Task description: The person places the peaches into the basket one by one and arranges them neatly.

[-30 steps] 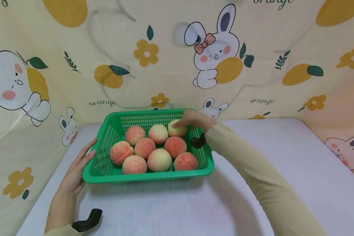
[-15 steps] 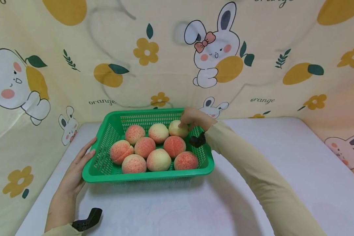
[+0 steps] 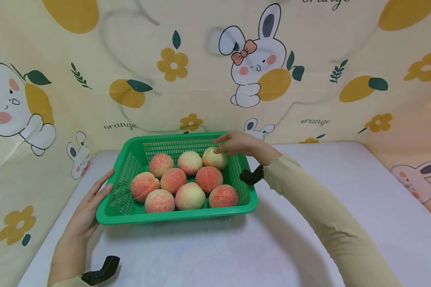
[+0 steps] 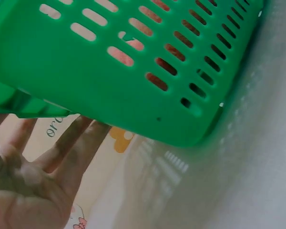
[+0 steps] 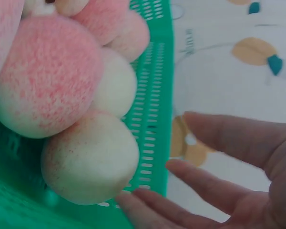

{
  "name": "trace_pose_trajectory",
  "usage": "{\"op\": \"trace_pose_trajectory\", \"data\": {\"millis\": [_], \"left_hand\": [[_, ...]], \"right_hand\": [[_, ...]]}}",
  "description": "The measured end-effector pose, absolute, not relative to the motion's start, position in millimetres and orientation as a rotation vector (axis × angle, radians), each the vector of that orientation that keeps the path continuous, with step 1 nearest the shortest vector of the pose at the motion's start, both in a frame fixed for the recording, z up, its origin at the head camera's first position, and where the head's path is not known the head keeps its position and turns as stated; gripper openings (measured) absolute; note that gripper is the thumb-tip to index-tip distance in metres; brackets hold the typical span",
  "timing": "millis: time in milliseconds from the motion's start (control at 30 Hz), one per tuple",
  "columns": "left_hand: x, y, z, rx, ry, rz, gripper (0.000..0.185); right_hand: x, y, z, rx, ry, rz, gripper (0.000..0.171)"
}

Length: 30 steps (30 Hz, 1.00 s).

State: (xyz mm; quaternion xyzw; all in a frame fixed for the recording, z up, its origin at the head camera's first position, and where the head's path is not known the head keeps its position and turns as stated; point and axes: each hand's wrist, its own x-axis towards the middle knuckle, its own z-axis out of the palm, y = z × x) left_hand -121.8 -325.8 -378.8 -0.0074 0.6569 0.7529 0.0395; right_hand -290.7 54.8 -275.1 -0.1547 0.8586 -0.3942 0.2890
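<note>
Several pink and cream peaches [image 3: 173, 181] lie in a green plastic basket [image 3: 176, 216] that stands on the white table. At the basket's left end my left hand [image 3: 87, 211] touches the rim with its fingers stretched out; from below, the left wrist view shows those fingertips meeting the rim's underside. My right hand [image 3: 240, 142] hovers over the back right corner, its fingers spread. Close to those fingertips sits a pale peach [image 3: 214, 158]. In the right wrist view a low finger comes near this peach [image 5: 93, 160], but whether it touches I cannot tell; nothing is gripped.
Behind the basket hangs a cream cloth [image 3: 201, 95] printed with rabbits, flowers and oranges. White tabletop [image 3: 330, 179] stretches to the right and in front. Each wrist carries a black camera mount [image 3: 102, 271].
My right hand has let go of the pale peach at the back right, its fingers spreading and lifting slightly. The left hand keeps its place at the basket. The head view has shifted a little.
</note>
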Motion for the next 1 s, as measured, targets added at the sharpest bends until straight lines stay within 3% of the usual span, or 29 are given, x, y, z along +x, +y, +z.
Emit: {"op": "trace_pose_trajectory", "data": {"millis": [267,633,1000], "left_hand": [[-124,-336,-367,-0.13,2.221,2.1,0.051],[-119,-323,-345,-0.383,2.654,1.583,0.061],[-113,-286,-308,-0.593,2.971,1.375,0.05]], "right_hand": [[-276,78,-278,-0.576,2.189,-1.303,0.05],[-259,107,-291,-0.516,2.197,-1.485,0.051],[-247,127,-298,-0.507,2.262,-1.62,0.05]]}}
